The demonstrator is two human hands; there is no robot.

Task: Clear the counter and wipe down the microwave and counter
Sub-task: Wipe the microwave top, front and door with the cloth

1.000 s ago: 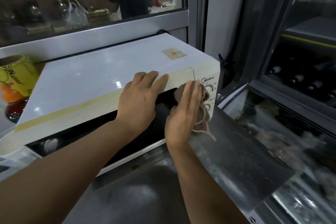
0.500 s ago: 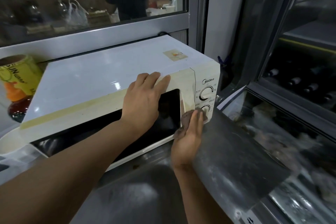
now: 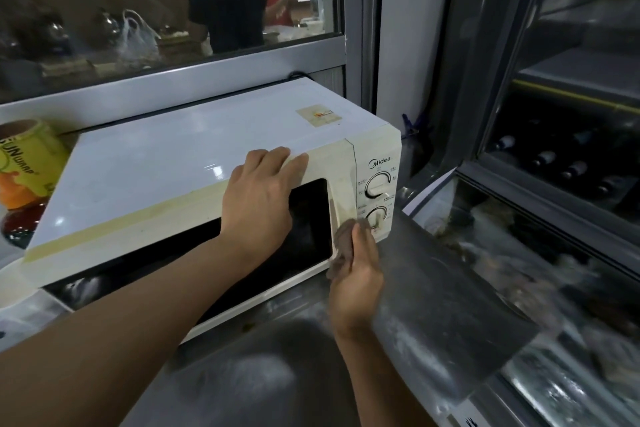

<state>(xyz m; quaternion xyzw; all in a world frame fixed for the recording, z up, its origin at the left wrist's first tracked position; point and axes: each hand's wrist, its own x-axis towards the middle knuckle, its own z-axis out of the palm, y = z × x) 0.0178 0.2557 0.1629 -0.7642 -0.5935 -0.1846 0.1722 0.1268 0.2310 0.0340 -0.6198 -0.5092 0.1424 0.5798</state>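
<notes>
- A yellow roll (image 3: 26, 163) stands at the far left, just beside the microwave's left side, with a dark red thing (image 3: 15, 224) below it.
- The microwave (image 3: 180, 163) sits on the grey surface (image 3: 433, 305), its white top shiny, a small sticker (image 3: 319, 116) near its back right corner.
- The left hand (image 3: 259, 201) rests over the top front edge of the door; its grip is wide, fingers straight and flat on the casing, holding nothing.
- The dark door window (image 3: 310, 215) shows to the right of that hand.
- The cloth (image 3: 343, 243) lies against the lower right corner of the door, touching the strip beside the lower dial (image 3: 378, 217).
- The right hand (image 3: 356, 274) presses the cloth to the microwave, fingers straight along it.
- The upper dial (image 3: 378, 185) is uncovered.
- To the right, glass cabinet (image 3: 554, 184) with bottles inside.
</notes>
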